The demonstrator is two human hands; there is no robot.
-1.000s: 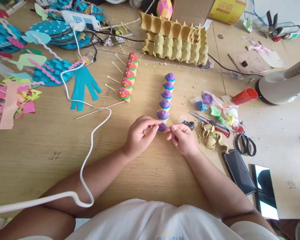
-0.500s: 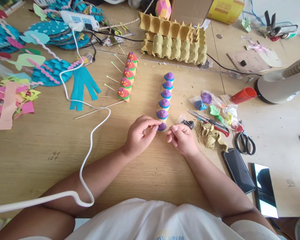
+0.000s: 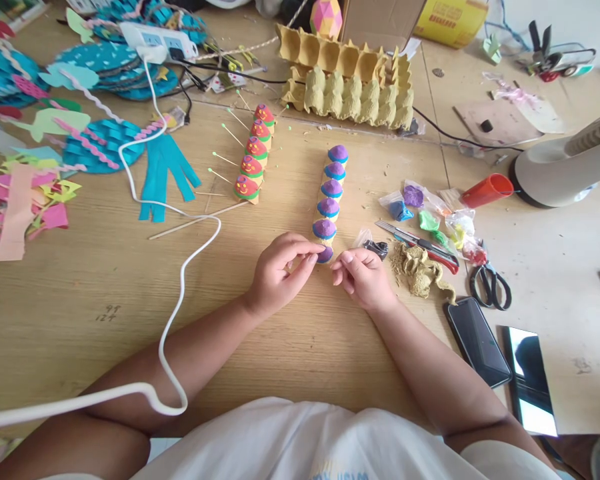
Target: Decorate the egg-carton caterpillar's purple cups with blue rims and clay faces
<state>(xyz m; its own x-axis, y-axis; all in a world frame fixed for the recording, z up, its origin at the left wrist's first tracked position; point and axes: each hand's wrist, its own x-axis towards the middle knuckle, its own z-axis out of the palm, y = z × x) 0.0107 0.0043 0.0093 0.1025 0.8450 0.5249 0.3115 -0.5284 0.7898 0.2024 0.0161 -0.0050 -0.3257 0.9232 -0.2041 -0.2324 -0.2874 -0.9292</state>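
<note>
A strip cut from an egg carton (image 3: 329, 208) lies lengthwise in front of me, its bumps coated in purple with blue rims. At its near end is my left hand (image 3: 283, 272), thumb and index finger brought together at the left edge of the last bump, partly covering it. Whether something small sits between those fingertips is too fine to see. Just right of the same bump, my right hand (image 3: 363, 275) has its fingers curled and thumb pressed against them; anything inside is hidden. A similar red and green strip (image 3: 253, 157) with smiling faces and green-tipped sticks lies further left.
Right of my hands lie a utility knife (image 3: 420, 245), scraps of carton (image 3: 421, 270), bagged coloured clay (image 3: 427, 217), scissors (image 3: 490, 285) and a phone (image 3: 477, 340). A white cable (image 3: 183, 280) crosses my left forearm's side. Egg cartons (image 3: 353, 93) stand at the back.
My left fingertips have shifted very slightly right over the near bump. My right hand is almost in the same place, and the strips have not moved.
</note>
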